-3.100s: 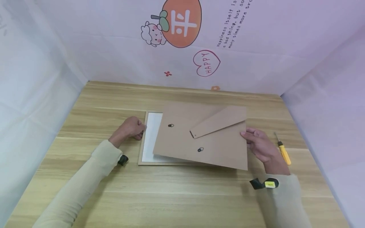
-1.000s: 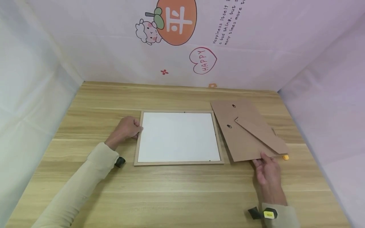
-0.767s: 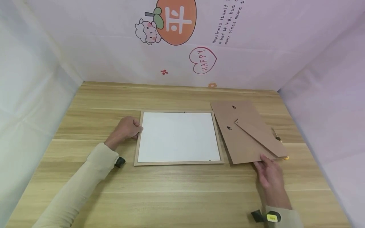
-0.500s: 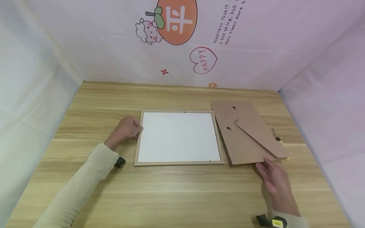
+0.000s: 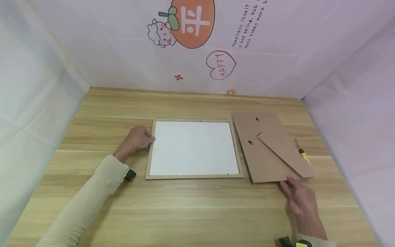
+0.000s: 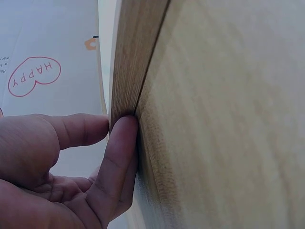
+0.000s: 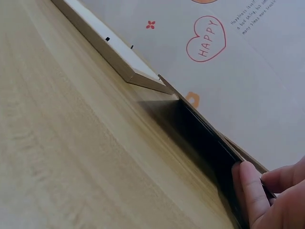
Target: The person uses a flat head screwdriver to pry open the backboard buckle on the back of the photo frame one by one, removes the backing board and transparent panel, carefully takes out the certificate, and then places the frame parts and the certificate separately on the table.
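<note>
A wooden picture frame [image 5: 194, 177] lies face down on the table, a white sheet [image 5: 194, 147] filling its inside. At its left side my left hand [image 5: 137, 139] pinches the edge; the left wrist view shows the thumb and fingers [image 6: 114, 164] against the wooden edge [image 6: 131, 57]. To the right of the frame is the brown backing board [image 5: 268, 168], with a stand leg [image 5: 284, 156] and two small black hangers. My right hand [image 5: 302, 199] pinches the board's near edge. In the right wrist view that edge is raised over its dark underside [image 7: 205, 143].
A screwdriver [image 5: 303, 156] with a yellow and black handle lies at the right, partly hidden by the board. A white printed cloth [image 5: 123, 61] stands behind the wooden table [image 5: 185, 212], with plain cloth walls at both sides.
The backing board has come off the frame to the right and turned, uncovering the white sheet. Lately my right hand has drawn it slightly toward me. My left hand stays at the frame.
</note>
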Available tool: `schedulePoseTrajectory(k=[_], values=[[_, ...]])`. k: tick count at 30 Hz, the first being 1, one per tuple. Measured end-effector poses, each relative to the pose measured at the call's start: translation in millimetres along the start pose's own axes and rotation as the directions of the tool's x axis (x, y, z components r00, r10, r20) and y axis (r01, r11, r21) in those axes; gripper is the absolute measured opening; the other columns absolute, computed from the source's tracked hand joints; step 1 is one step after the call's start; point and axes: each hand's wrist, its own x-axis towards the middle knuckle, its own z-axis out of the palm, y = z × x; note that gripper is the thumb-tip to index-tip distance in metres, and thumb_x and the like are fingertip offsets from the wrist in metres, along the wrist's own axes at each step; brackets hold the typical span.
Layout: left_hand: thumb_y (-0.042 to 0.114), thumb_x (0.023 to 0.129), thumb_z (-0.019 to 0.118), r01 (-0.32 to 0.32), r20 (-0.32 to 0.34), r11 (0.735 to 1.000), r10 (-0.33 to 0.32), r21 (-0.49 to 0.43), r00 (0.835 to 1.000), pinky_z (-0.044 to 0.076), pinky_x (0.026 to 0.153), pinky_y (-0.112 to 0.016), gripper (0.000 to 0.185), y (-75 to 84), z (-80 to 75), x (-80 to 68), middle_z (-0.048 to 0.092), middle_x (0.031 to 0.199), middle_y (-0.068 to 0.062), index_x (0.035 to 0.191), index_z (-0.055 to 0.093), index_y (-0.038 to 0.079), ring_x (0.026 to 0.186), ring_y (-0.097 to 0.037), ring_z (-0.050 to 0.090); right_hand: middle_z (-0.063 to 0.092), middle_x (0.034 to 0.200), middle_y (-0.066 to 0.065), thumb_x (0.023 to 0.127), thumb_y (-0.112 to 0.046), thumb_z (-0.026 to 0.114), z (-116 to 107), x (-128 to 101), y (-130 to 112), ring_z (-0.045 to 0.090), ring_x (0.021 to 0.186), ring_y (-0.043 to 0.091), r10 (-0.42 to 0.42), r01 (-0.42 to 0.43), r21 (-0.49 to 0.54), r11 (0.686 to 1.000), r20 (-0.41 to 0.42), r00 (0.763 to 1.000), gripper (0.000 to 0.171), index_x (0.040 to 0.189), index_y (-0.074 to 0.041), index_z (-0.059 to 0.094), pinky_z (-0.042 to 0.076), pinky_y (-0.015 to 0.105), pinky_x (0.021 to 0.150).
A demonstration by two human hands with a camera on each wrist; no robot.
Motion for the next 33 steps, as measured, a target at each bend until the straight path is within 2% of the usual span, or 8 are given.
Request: schedulePoseTrajectory(k=[6, 9, 12, 14, 18, 24, 33], values=[[0.012, 0.095, 0.060, -0.003, -0.001, 1.000, 0.003, -0.013, 1.000, 0.052, 0.061, -0.025, 0.015, 0.2, 0.7, -0.2, 0.069, 0.085, -0.012, 0.085, 0.062, 0.000, 0.065, -0.014, 0.068, 0.070, 0.090, -0.003, 0.093, -0.005, 0.065, -3.4, -6.3, 1.8, 0.071, 0.085, 0.008, -0.010, 0.008, -0.018, 1.000, -0.078, 0.997, 0.009, 0.099, -0.011, 0.060, 0.056, 0.021, 0.085], [0.012, 0.096, 0.060, 0.000, -0.002, 1.000, 0.000, -0.017, 1.000, 0.052, 0.060, -0.025, 0.015, 0.0, 1.0, 0.3, 0.068, 0.084, -0.012, 0.085, 0.062, 0.000, 0.066, -0.014, 0.068, 0.072, 0.086, 0.002, 0.096, -0.007, 0.060, -9.4, -9.3, 1.6, 0.073, 0.081, 0.013, -0.020, 0.020, 0.006, 1.000, -0.049, 0.999, 0.006, 0.099, -0.010, 0.056, 0.058, 0.024, 0.082], [0.012, 0.096, 0.060, 0.002, -0.005, 1.000, -0.002, -0.013, 1.000, 0.052, 0.060, -0.025, 0.015, -0.3, 0.7, 0.6, 0.069, 0.084, -0.012, 0.085, 0.062, 0.001, 0.066, -0.014, 0.068, 0.073, 0.084, 0.006, 0.098, -0.009, 0.057, -16.7, -11.4, 0.9, 0.074, 0.080, 0.017, -0.019, 0.019, 0.030, 0.999, -0.022, 1.000, 0.003, 0.097, -0.011, 0.059, 0.059, 0.027, 0.080], [0.012, 0.096, 0.060, 0.004, -0.003, 1.000, -0.004, -0.010, 1.000, 0.052, 0.060, -0.025, 0.016, -0.1, 0.3, 0.1, 0.069, 0.085, -0.012, 0.085, 0.061, 0.001, 0.066, -0.014, 0.068, 0.074, 0.083, 0.006, 0.099, -0.013, 0.057, -21.3, -12.2, 0.2, 0.074, 0.079, 0.018, -0.013, 0.013, 0.000, 1.000, -0.017, 1.000, 0.006, 0.095, -0.013, 0.062, 0.059, 0.027, 0.080], [0.012, 0.096, 0.060, 0.006, 0.000, 1.000, -0.006, -0.008, 1.000, 0.052, 0.060, -0.024, 0.015, 0.9, -0.5, -0.9, 0.069, 0.086, -0.012, 0.085, 0.061, 0.001, 0.066, -0.014, 0.068, 0.073, 0.080, 0.002, 0.098, -0.018, 0.059, -27.2, -12.0, -0.9, 0.074, 0.076, 0.014, -0.018, 0.012, -0.145, 0.989, -0.043, 0.999, 0.010, 0.090, -0.017, 0.065, 0.059, 0.026, 0.076], [0.013, 0.096, 0.060, 0.017, -0.001, 1.000, -0.017, -0.006, 1.000, 0.052, 0.060, -0.024, 0.015, 1.3, -0.2, 0.1, 0.068, 0.085, -0.011, 0.085, 0.060, 0.002, 0.066, -0.014, 0.068, 0.072, 0.076, 0.000, 0.099, -0.024, 0.058, -31.1, -8.7, -3.3, 0.074, 0.071, 0.013, -0.040, 0.024, -0.323, 0.946, -0.043, 0.998, 0.019, 0.085, -0.017, 0.068, 0.060, 0.026, 0.072], [0.013, 0.096, 0.060, 0.016, 0.010, 1.000, -0.016, 0.002, 1.000, 0.050, 0.058, -0.024, 0.016, 1.6, -0.6, 0.4, 0.067, 0.082, -0.009, 0.084, 0.059, 0.003, 0.065, -0.014, 0.069, 0.072, 0.072, -0.003, 0.100, -0.028, 0.057, -30.6, -6.4, -7.9, 0.073, 0.068, 0.011, -0.060, 0.006, -0.540, 0.842, -0.082, 0.995, 0.021, 0.084, -0.016, 0.065, 0.060, 0.026, 0.069]])
